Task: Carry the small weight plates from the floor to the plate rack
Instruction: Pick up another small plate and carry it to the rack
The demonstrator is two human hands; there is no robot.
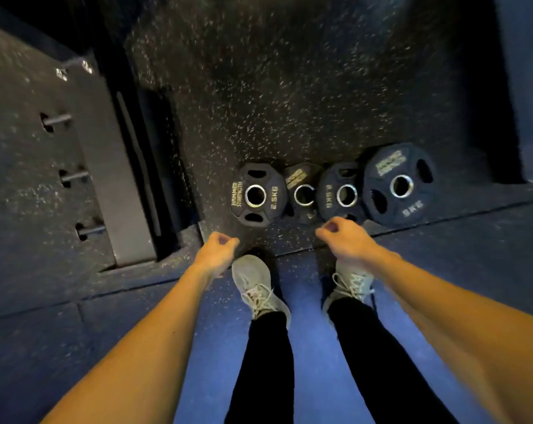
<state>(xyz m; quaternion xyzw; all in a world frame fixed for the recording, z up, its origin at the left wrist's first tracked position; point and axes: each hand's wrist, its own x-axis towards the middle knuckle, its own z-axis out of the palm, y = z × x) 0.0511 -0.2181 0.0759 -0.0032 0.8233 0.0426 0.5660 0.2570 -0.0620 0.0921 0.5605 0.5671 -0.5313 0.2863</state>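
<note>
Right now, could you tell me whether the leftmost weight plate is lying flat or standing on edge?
Lying flat. The leftmost plate shows its full round face, centre hole and 2.5KG marking upward on the floor.

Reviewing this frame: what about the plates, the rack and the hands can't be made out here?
- Second plate, head view: weight marking too small and blurred; its edges are overlapped by the neighbours.
- Third plate: right edge hidden under the largest plate; near edge covered by the right hand.
- Plate rack: none recognisable; the pegged structure at left is dark and blurred.
- Left hand and right hand: curled fingers face away, palms unseen.
</note>
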